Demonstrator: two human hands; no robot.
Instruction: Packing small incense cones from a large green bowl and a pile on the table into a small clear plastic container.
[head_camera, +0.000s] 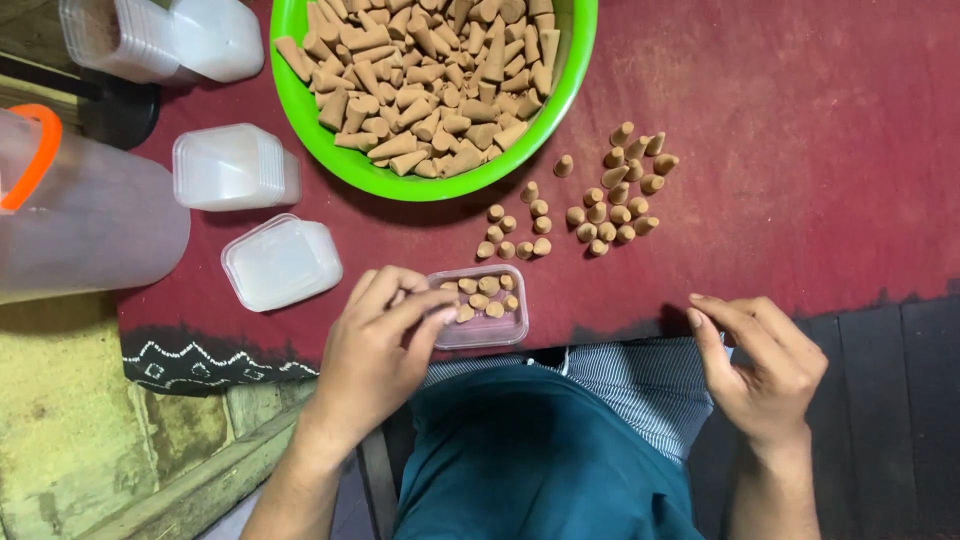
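Your left hand (375, 345) grips the small clear box (480, 307) of brown cones (485, 295) with its fingers, while your right hand (762, 365) rests loosely curled, grasping nothing.

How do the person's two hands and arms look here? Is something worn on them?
Both the left hand and the right hand are bare: no gloves, rings, watch or bracelets show. The forearms are uncovered too, with no sleeves in view. The fingernails look short and plain. The arms run off the lower edge of the picture.

Head camera, straight down, close overhead.
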